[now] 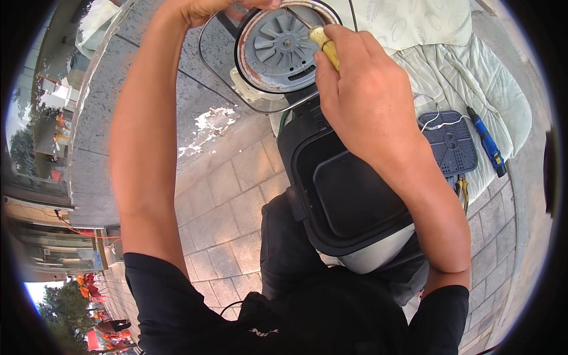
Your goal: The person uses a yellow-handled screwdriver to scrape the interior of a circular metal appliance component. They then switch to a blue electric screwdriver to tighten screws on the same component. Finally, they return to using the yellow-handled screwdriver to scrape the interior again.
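My right hand (370, 94) is closed round a yellow-handled screwdriver (325, 47). Its thin shaft points up and left onto a round grey metal plate (278, 56) with radial vents and a rusty rim. This plate belongs to the raised, hinged lid of an appliance, with a wire loop (207, 56) round it. Partly cut off by the top edge, my left hand (204, 10) has its fingers bent at the plate's far rim, seemingly gripping it. Below the hinge, the appliance's black square cooking pan (355, 189) rests over my lap, partly behind my right forearm.
To the right, a pale quilted cloth (485, 89) bears a dark perforated tray (449, 142) with a white cable, a blue-and-black pen-shaped tool (488, 142) and yellow-handled pliers (461, 192). A grey slab (142, 41) with peeling paint lies left of the lid, above paving tiles (225, 207).
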`<state>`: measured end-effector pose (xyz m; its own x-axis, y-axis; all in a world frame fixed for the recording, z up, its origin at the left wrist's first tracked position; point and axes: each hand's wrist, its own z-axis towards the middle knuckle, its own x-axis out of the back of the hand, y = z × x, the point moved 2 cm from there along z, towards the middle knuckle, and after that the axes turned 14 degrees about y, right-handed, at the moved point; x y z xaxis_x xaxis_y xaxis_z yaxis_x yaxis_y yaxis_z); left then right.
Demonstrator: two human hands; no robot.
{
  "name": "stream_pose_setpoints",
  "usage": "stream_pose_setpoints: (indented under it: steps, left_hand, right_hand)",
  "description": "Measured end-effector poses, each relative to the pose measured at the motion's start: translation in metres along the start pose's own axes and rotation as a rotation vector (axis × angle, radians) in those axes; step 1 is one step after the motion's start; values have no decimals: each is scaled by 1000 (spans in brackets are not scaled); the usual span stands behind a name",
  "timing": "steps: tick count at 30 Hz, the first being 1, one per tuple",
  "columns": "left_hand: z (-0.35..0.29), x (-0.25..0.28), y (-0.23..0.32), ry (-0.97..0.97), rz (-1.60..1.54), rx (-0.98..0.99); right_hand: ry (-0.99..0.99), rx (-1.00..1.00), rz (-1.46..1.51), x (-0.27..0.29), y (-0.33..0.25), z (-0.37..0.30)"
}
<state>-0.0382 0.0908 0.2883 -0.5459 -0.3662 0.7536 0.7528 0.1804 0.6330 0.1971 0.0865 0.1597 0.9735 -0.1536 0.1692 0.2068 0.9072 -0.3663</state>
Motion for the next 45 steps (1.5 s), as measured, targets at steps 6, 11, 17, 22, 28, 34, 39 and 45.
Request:
stream_pose_setpoints:
  steps: [6,11,17,22,28,34,39,45]
  left_hand:
    - [-3,1,2,20,12,34]
    - [-5,2,2,15,4,11]
    - [4,-8,0,-8,-17,-28]
    - [-7,2,4,-10,-29,20]
    - [-6,-1,3,-32,-45,-5]
    - [-5,1,3,-41,-12,-11]
    - [2,-5,-2,-34,-4,-16]
    - [8,15,-4,-90,125,30]
  right_hand:
    - [-240,502,-399,7,-15,15]
    - [-171,397,-378,2,-5,5]
    - [-147,262,-326,4,2,2]
    - [-48,163,-241,2,-10,2]
    - [-8,76,-181,0,-7,-2]
    - [9,42,-143,0,-9,-1]
    - [-62,18,-190,2,-4,-1]
    - [-152,-42,-200,40,15,-9]
